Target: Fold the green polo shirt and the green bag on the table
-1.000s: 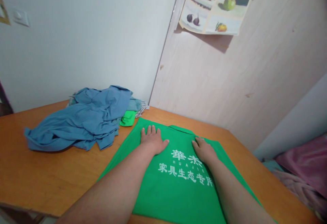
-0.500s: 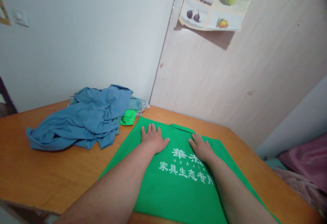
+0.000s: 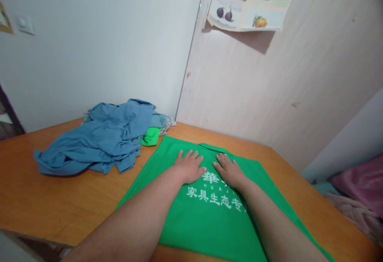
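Compared with half a second before, the left hand and the right hand are now lying nearer to each other, both being shifted inward, toward the middle of the green garment. Neither one is grasping anything; the palms are facing down and the fingers are lying extended and a little apart on the cloth. Probably they are keeping this flat shape because a wide palm is smoothing fabric better than pinching fingertips. How strongly they are pressing, I cannot tell.

Under both hands, the garment is lying spread on the orange-brown table, and a raised edge, perhaps the collar, is pointing away from the wearer of the camera. White lettering is facing up and reading upright from this side; the right hand and right forearm are hiding a part of it. The table is giving firm support, which is perhaps why the cloth is showing few wrinkles.

Farther out, at the left, a blue garment is lying crumpled over other clothes, and a bright green cloth is showing beside it. This pile is sitting near the white wall, seemingly to be apart from the spread cloth while remaining close.
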A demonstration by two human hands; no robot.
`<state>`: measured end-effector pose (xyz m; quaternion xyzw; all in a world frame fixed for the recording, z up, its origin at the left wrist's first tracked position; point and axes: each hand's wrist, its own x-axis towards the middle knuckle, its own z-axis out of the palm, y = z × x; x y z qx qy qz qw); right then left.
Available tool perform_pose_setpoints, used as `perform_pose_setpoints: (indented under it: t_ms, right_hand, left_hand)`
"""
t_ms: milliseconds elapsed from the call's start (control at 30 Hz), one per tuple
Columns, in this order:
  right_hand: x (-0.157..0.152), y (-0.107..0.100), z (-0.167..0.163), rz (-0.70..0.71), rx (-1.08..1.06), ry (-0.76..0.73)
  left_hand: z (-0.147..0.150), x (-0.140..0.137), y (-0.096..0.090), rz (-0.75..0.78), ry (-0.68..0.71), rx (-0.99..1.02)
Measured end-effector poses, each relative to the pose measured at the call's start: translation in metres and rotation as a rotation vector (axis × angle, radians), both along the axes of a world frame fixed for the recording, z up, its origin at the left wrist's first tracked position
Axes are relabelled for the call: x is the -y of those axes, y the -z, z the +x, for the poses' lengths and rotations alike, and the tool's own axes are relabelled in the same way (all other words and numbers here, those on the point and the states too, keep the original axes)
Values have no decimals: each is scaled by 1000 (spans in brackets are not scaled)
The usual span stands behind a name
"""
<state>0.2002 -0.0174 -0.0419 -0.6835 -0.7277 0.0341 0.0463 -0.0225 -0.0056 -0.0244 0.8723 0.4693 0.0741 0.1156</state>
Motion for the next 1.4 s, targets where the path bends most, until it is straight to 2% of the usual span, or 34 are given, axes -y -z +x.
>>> perform_pose_setpoints:
  t_ms: [100, 200, 433, 800, 1100, 1267, 1400]
  right_hand:
    - [3, -3, -7, 38, -34, -65]
    - [5, -5, -15, -16, -69, -122]
    - [4, -7, -17, -63, -77, -113]
    - [-1, 1, 25, -90, 5, 146]
    - [-3, 1, 53, -129, 36, 314]
    - [-3, 1, 71, -93, 58, 426]
    - [-2, -3, 76, -19, 68, 514]
  left_hand:
    - [0, -1, 0, 12, -9, -11]
    - [1, -1, 1, 26, -11, -10]
    - [-1, -3, 2, 22, -28, -12]
    - [-6, -7, 1, -20, -80, -47]
    - [-12, -9, -1, -24, -118, -70]
    - [-13, -11, -2, -19, -139, -77]
    - [-14, -15, 1, 6, -207, -70]
